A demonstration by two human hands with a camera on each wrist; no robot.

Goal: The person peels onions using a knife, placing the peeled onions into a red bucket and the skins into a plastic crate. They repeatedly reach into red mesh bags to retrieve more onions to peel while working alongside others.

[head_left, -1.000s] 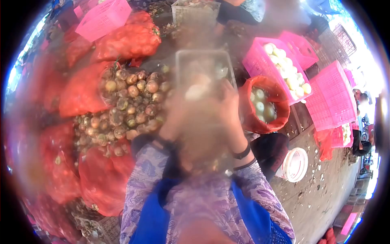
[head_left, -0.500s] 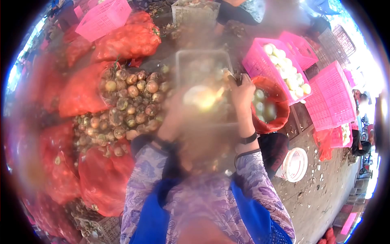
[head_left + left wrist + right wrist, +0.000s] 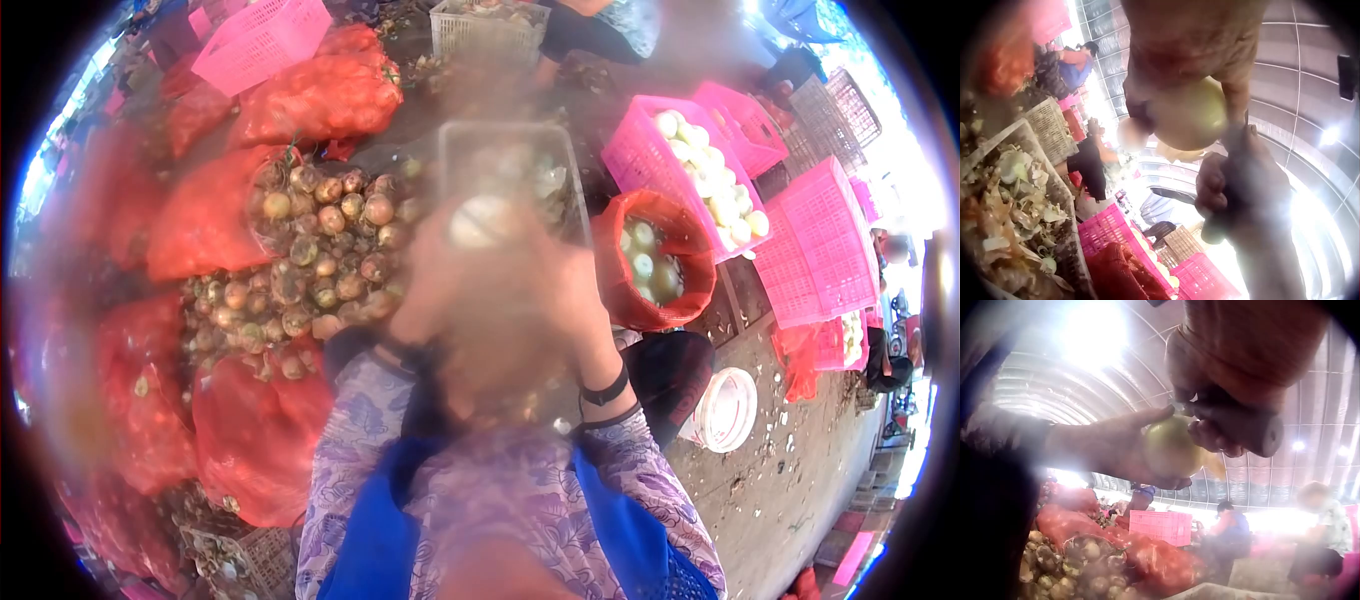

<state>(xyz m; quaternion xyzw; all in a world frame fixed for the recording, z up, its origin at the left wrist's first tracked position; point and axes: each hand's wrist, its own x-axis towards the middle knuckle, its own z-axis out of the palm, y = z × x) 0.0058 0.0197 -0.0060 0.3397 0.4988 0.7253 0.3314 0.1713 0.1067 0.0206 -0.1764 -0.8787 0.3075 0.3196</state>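
Decent room over the grey floor [image 3: 775,465] past the white plastic bucket [image 3: 704,424], but that dark-clothed knee [image 3: 678,372] blocks the near side tbh.

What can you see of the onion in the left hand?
The onion is round, smooth-looking, pale green to whitish, with a thin tan flap of skin hanging off. The left hand grips it off the ground. The right hand holds a dark-handled tool beside it; tool contact is unclear.
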